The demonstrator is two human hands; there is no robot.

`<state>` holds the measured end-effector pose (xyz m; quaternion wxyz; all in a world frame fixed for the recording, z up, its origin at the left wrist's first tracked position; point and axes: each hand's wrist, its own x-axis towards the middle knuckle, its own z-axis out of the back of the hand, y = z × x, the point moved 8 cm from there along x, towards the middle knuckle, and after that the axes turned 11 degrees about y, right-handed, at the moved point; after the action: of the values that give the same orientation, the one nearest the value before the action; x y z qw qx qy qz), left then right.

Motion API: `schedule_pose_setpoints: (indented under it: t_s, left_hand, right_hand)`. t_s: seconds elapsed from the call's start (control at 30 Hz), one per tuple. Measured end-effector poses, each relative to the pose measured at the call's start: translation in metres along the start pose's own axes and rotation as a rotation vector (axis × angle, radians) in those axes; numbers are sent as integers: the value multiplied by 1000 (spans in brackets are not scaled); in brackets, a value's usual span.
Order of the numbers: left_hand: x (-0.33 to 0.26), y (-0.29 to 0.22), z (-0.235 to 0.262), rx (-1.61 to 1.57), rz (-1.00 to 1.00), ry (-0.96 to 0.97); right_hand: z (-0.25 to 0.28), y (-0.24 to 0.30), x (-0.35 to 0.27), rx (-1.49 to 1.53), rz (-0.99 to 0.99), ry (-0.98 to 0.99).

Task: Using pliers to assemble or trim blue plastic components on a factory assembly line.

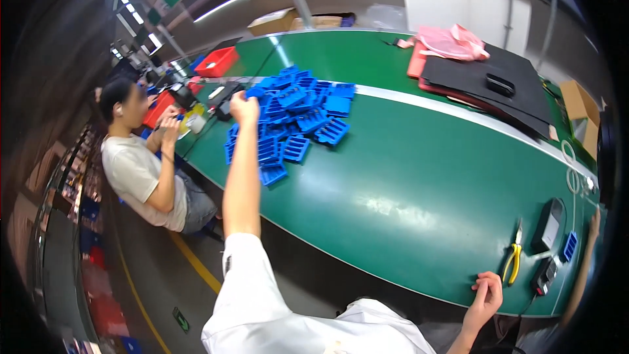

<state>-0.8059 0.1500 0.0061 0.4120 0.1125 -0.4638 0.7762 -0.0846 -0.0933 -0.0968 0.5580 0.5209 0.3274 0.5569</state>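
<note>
My left arm stretches out to a heap of blue slotted plastic trays [288, 108] on the green table. At the heap's left edge my left hand [244, 109] is closed on a blue plastic piece [255, 93], probably one of these trays; the fingers partly cover it. Low on the right, my right hand [485, 292] hovers by the table's near edge, its fingers loosely curled with nothing seen in them. Just beyond it lie pliers with yellow handles [513, 263].
A dark handheld device [548, 225], a power strip [544, 276] and a single blue tray [570, 246] lie at the right. Black sheets [485, 88] with pink cloth [453, 42] rest farther back. A co-worker [147, 170] stands at the left beside red bins [218, 63]. Another arm [585, 269] shows far right.
</note>
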Motion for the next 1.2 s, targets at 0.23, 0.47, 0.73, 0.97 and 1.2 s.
schedule_pose_setpoints:
  t_s: [0.23,0.47,0.73,0.97,1.2]
  left_hand:
    - [-116,-172,28,-387,-434,197]
    - [-302,-312,8,-648,-923,635]
    - [-441,-391,-93,-747,-1117,936]
    - [-479,-391,-96,-726,-1182,1115]
    - [-476,-399,-98,-697,-1026,1227]
  right_hand:
    - [69,-14,-7,-566,193,-213]
    - [38,-3,27,-927,274,-102]
    - [-3,-8,147,-895,39,121]
    - [-3,-23,198,-1031,19,-36]
    - [7,-28,193,-782,71,-48]
